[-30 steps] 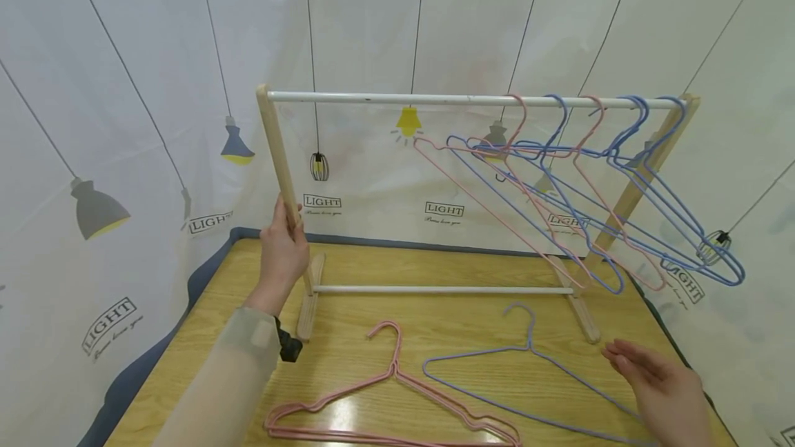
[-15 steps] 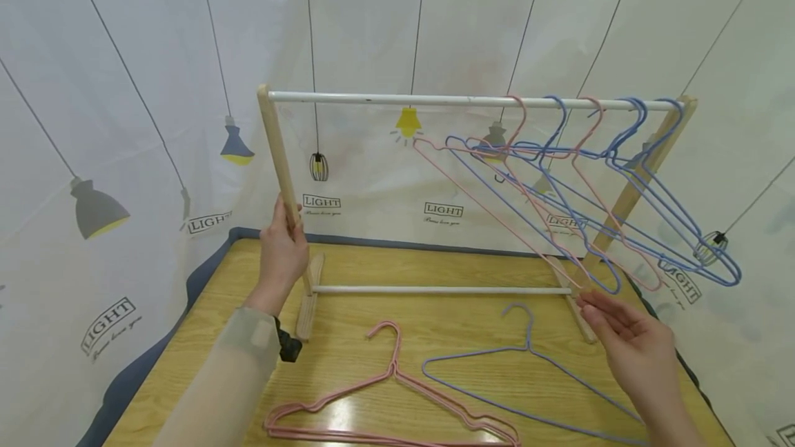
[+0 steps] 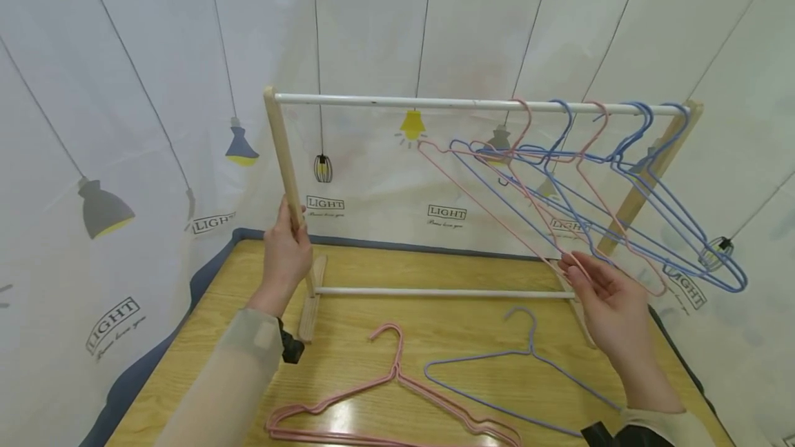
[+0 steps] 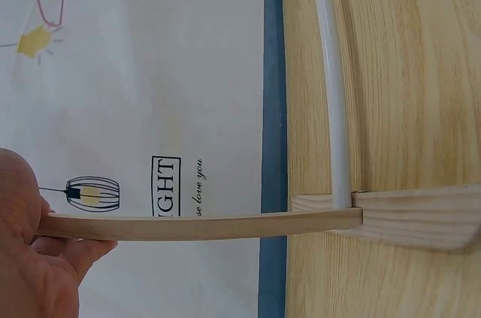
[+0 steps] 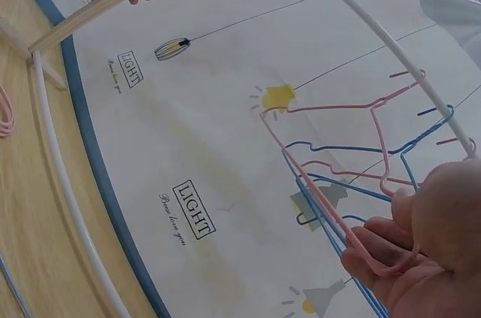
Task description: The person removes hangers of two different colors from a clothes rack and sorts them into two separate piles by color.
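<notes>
My left hand (image 3: pixel 287 257) grips the left wooden upright (image 4: pixel 188 228) of a hanger rack with a white top bar (image 3: pixel 373 100). Pink and blue hangers hang toward the right end of that bar. The leftmost one, a pink hanger (image 5: pixel 323 107), has its lower front corner in my right hand (image 3: pixel 611 295), with the thumb and curled fingers about it. Just behind that corner, a blue hanger (image 3: pixel 564 123) hangs close to my fingers. In the right wrist view, my palm hides part of the hangers behind.
On the wooden table (image 3: pixel 223 336) before the rack lie stacked pink hangers (image 3: pixel 397 368). To their right lies a blue hanger (image 3: pixel 475 357), partly under my right wrist. A white lower bar (image 3: pixel 435 292) joins the rack's feet. Behind stands a lamp-printed curtain (image 3: pixel 373 33).
My right hand has risen from the table's right side, moving up and left to the pink hanger's lower corner. The left hand keeps its hold on the upright.
</notes>
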Demonstrator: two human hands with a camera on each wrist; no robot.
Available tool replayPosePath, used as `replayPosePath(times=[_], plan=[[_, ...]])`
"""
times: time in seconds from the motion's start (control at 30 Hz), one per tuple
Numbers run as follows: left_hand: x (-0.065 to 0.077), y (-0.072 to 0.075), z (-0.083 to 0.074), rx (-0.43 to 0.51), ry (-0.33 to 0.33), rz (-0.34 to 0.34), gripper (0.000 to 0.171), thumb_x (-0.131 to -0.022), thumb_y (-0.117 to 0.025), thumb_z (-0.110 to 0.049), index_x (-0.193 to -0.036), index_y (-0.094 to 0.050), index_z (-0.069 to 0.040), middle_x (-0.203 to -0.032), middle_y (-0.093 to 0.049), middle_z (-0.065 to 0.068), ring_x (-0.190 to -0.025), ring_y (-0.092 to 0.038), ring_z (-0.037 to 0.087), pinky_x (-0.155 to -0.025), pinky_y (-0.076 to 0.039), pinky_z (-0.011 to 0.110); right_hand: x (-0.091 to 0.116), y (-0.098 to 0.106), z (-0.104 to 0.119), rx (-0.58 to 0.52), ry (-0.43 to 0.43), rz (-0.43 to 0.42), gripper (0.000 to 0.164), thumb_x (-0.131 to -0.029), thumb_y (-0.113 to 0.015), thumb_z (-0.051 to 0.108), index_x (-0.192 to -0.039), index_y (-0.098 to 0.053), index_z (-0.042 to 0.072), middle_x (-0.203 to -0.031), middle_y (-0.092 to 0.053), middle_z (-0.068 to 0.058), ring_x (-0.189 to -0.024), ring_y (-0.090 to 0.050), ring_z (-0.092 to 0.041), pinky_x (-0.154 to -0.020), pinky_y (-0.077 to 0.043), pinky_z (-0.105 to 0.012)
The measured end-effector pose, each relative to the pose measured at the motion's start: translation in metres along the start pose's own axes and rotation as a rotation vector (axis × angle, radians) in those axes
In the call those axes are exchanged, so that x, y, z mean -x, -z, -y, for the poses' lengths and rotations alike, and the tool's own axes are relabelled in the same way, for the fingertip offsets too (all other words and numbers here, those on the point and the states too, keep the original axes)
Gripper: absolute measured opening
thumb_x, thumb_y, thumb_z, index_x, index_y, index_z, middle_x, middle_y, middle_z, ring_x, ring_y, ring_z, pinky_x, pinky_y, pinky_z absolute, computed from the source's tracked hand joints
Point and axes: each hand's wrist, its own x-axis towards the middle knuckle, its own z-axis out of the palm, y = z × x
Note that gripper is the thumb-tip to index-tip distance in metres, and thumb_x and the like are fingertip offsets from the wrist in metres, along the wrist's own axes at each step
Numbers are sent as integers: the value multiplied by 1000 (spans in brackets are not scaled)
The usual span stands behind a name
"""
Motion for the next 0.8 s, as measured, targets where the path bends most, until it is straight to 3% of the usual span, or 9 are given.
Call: replayPosePath(times=[0.17,0.3,0.5,0.67,0.8], plan=[[0,-1,0,1,-7,1,56,-109,-52,0,-160,-38,-17,-143,-63,19,-106,-71,41,-74,-61,52,-5,-7,0,-27,19,17,31,-109,-53,-1,-135,-62,-15,-120,-76,-7,-105,-73,-6,-91,-55,-24],[0,-2,-1,-4,-15,-4,54,-108,-53,0,-158,-41,-16,-140,-64,20,-105,-72,41,-74,-62,52,-6,-11,0,-30,20,-39,29,-109,-51,-3,-132,-65,-14,-115,-76,-16,-101,-75,-7,-89,-56,-25],[0,-2,-2,-5,-20,-1,57,-108,-52,1,-161,-37,-16,-143,-63,18,-110,-70,41,-77,-61,53,-8,-14,3,-98,8,-153,26,-107,-52,-5,-125,-69,-14,-103,-79,-2,-91,-77,-8,-83,-58,-24],[0,-1,-2,-7,-12,-4,58,-109,-52,0,-162,-36,-17,-143,-63,18,-109,-71,41,-76,-61,53,-13,-12,8,-167,27,-191,26,-107,-53,-4,-125,-69,-14,-101,-80,-1,-89,-78,-10,-83,-58,-25],[1,0,-2,-7,-1,-4,58,-109,-52,0,-162,-36,-17,-143,-63,18,-109,-71,41,-76,-62,53,-17,-10,14,-153,72,-207,26,-107,-53,-5,-125,-69,-14,-100,-80,-1,-89,-78,-10,-82,-59,-25]])
